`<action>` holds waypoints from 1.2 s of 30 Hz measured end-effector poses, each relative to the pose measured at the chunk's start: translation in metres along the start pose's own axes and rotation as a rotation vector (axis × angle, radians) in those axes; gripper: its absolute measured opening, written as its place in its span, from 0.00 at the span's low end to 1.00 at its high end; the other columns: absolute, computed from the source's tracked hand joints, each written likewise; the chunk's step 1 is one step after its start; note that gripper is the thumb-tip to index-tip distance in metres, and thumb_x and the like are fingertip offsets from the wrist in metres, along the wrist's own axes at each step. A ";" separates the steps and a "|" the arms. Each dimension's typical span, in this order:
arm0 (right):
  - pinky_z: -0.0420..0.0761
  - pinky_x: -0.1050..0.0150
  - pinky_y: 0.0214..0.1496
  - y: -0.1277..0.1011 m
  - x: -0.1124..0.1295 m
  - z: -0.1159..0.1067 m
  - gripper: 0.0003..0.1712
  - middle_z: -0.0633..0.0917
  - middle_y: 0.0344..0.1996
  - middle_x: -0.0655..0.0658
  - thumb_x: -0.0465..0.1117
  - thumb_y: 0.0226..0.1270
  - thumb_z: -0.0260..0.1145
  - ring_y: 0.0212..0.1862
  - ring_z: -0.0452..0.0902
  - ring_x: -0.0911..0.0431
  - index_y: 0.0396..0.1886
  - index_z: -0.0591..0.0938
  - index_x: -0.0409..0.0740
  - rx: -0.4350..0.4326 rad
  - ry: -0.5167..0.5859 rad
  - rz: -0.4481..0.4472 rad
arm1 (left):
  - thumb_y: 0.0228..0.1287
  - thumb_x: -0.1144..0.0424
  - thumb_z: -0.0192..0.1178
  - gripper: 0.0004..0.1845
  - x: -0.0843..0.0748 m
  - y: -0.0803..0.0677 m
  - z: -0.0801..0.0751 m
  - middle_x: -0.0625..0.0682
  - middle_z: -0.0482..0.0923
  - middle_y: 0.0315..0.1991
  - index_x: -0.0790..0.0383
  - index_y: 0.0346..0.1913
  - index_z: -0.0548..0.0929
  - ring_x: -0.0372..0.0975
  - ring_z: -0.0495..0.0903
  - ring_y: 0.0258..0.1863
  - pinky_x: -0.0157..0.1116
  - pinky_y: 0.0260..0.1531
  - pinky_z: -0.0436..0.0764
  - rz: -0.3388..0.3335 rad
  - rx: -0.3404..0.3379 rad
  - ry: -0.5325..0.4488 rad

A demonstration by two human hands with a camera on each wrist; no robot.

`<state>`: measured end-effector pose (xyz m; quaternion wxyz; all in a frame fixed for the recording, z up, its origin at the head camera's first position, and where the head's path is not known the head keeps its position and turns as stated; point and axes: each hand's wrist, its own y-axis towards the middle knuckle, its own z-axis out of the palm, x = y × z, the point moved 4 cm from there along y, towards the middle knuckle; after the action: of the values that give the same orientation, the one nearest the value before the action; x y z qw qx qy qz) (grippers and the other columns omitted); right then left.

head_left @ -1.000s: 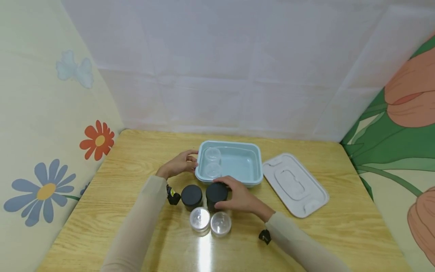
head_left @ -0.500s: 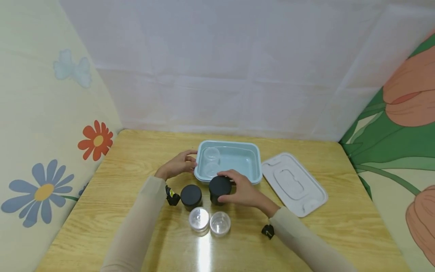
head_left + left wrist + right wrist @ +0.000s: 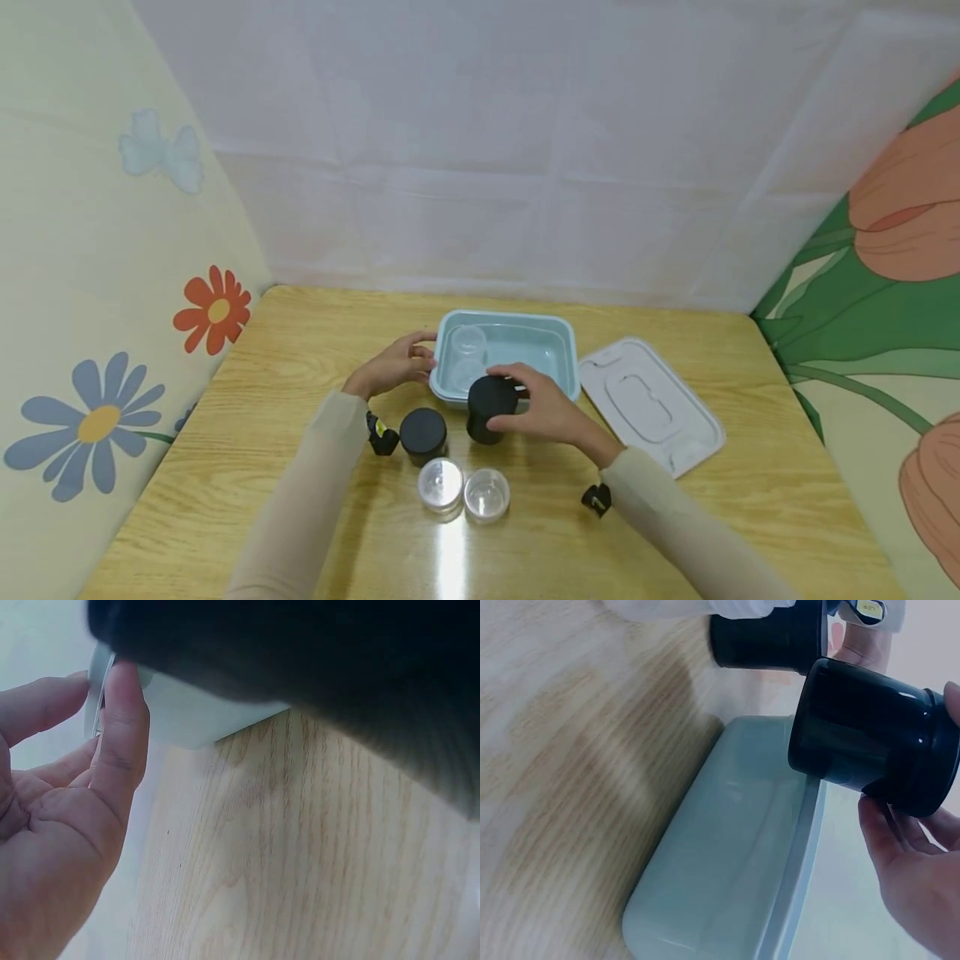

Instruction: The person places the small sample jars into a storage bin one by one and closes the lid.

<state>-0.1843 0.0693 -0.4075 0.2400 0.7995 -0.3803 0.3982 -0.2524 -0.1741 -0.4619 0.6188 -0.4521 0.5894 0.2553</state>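
My right hand (image 3: 546, 406) grips a black jar (image 3: 491, 410) by its lidded end, fingers on one side and thumb on the other. The right wrist view shows this jar (image 3: 866, 731) raised off the table, level with the rim of a light blue plastic tub (image 3: 727, 847). In the head view the tub (image 3: 572, 350) lies just beyond it. My left hand (image 3: 393, 364) pinches the tub's left rim between thumb and finger, as the left wrist view shows of the hand (image 3: 71, 795). Two clear jars, one of them this clear jar (image 3: 468, 340), stand inside the tub's left end.
A second black jar (image 3: 423, 433) stands in front of the tub. Nearer still are two clear jars, a left one (image 3: 441, 485) and a right one (image 3: 487, 496), side by side. A white lid (image 3: 652, 407) lies flat right of the tub on the wooden table (image 3: 765, 467).
My right hand has lifted the black jar and carried it up, a little right and toward the tub. The left hand stays at the tub's rim.
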 end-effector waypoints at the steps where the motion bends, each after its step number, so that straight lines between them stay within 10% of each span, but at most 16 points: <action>1: 0.79 0.57 0.57 0.000 0.000 -0.001 0.37 0.76 0.59 0.41 0.44 0.52 0.75 0.56 0.75 0.49 0.62 0.73 0.42 0.000 0.000 0.004 | 0.68 0.74 0.48 0.31 0.001 0.000 0.000 0.56 0.73 0.42 0.69 0.72 0.54 0.38 0.80 0.34 0.38 0.41 0.84 -0.001 0.003 -0.003; 36: 0.75 0.49 0.61 0.037 -0.027 -0.040 0.40 0.73 0.61 0.38 0.44 0.54 0.74 0.58 0.73 0.44 0.66 0.70 0.40 -0.159 -0.015 0.146 | 0.68 0.73 0.49 0.30 -0.002 -0.003 0.002 0.57 0.73 0.42 0.70 0.71 0.54 0.38 0.80 0.33 0.38 0.41 0.84 -0.012 -0.002 -0.019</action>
<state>-0.2423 0.0860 -0.4040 0.2701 0.7510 -0.4699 0.3772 -0.2488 -0.1730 -0.4592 0.6256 -0.4539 0.5804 0.2565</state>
